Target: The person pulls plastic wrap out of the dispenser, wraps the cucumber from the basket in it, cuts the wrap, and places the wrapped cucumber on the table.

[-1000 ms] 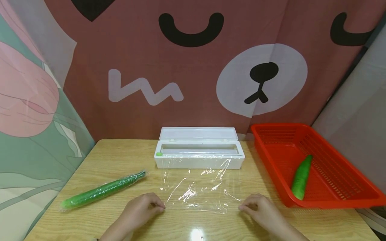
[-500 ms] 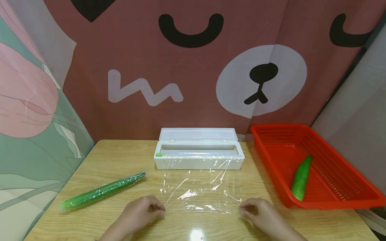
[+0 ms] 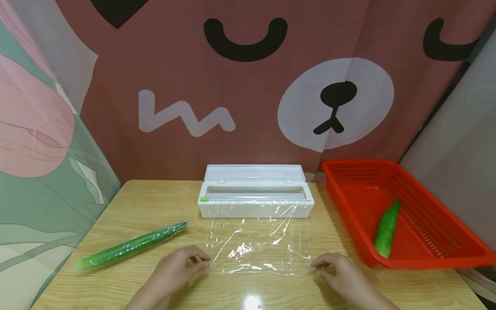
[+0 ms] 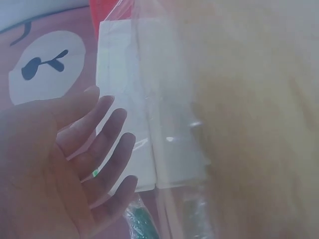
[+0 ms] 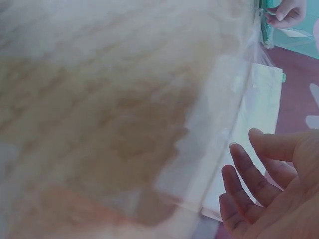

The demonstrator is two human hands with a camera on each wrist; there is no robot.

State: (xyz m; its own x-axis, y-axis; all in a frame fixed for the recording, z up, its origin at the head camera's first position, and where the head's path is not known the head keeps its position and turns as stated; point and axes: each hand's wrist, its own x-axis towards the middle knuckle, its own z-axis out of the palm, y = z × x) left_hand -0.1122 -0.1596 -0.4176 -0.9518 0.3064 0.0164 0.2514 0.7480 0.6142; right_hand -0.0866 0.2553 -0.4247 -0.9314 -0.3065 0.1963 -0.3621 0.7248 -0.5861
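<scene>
Hands [image 3: 178, 268] [image 3: 339, 272], cucumbers [image 3: 131, 248] [image 3: 387, 229] — two each (one basket [image 3: 426, 263])

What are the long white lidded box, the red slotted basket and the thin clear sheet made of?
Long white lidded box: probably hard plastic, smooth and satiny, with crisp moulded-looking edges.
Red slotted basket: likely plastic, slightly glossy; even colour, rows of slots.
Thin clear sheet: apparently plastic film, shiny; wood grain shows through, wrinkles glint.

A wooden table [image 3: 151, 202] bears a white box [image 3: 255, 184] and a red basket [image 3: 430, 262]. A film-wrapped cucumber [image 3: 131, 246] lies slantwise at left.
</scene>
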